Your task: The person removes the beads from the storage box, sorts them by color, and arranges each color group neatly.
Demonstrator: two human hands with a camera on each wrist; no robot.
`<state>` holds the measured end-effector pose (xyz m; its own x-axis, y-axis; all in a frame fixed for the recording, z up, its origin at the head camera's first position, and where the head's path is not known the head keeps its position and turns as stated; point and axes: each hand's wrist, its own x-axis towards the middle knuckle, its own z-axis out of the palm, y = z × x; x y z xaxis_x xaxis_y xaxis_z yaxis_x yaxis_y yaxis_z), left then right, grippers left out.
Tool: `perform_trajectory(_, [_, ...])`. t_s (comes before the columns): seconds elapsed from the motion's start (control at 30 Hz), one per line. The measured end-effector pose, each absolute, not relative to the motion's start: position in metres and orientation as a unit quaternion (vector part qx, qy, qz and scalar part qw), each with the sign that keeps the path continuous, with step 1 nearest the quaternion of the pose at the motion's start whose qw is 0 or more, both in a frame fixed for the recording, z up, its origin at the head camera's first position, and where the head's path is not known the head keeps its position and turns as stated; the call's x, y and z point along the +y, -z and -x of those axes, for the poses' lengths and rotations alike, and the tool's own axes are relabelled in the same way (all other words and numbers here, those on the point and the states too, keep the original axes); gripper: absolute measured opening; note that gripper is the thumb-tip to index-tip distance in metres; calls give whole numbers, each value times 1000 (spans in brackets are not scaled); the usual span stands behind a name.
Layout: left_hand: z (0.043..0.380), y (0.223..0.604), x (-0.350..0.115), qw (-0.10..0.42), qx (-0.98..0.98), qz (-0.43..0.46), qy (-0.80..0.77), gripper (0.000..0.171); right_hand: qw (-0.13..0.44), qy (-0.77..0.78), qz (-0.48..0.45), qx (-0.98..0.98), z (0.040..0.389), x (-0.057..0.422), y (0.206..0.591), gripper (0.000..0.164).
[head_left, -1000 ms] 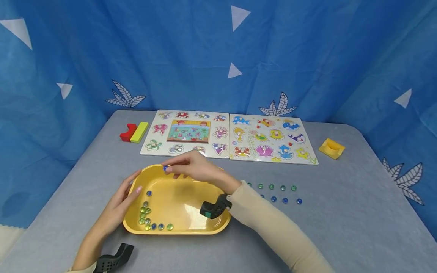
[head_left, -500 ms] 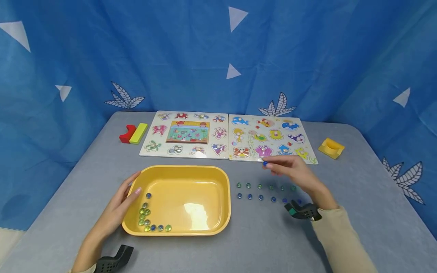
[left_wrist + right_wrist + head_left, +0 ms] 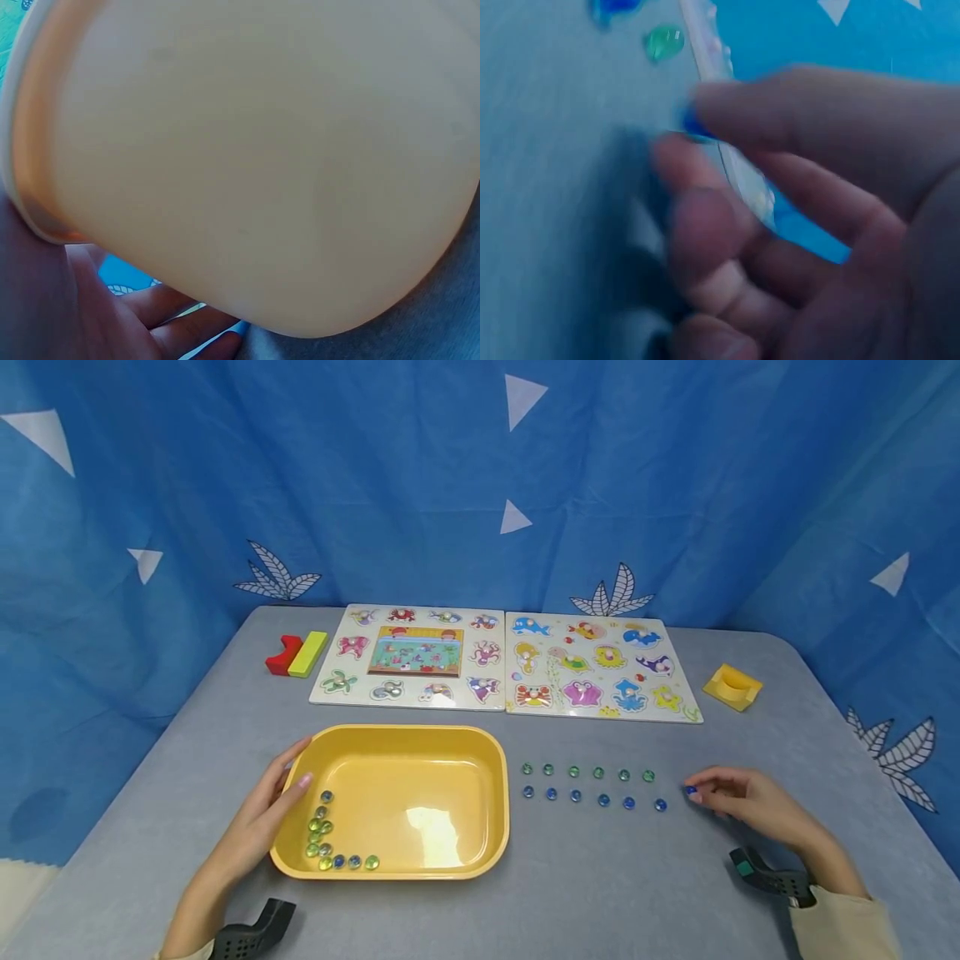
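Observation:
My left hand (image 3: 257,820) holds the left end of a yellow plastic tray (image 3: 501,827), thumb over the rim and fingers along the outside wall. Its wall fills most of the left wrist view. Blue, green and yellowish glass beads (image 3: 372,862) lie in its left and front parts. On the right, my right hand (image 3: 765,810) pinches a blue glass bead (image 3: 691,791) between thumb and fingertips, low by the table at the right end of two rows. The back row is green beads (image 3: 573,772); the front row is blue beads (image 3: 603,800).
Two puzzle boards with sea animals, a left board (image 3: 355,672) and a right board (image 3: 546,680), lie side by side at the back. A red block (image 3: 279,660) and a yellow-green block (image 3: 307,654) are left of them, a yellow block (image 3: 732,687) to the right.
My right hand has moved from above the tray out to the right and down toward the table by the rows, with the blue bead between its fingers. The left hand stays on the tray.

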<state>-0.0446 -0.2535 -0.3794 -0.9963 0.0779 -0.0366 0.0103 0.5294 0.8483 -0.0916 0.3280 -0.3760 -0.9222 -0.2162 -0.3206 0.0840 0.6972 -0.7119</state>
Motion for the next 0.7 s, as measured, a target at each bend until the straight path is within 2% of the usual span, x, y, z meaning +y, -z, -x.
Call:
perform_trajectory(0.2, [45,380,-254,36,874,-23,-484,51,234,391,60,888,84,333,378,37])
perform_trajectory(0.7, [45,381,-253,28,878,-27,-477,51,215,375,88,897,81,323,380,33])
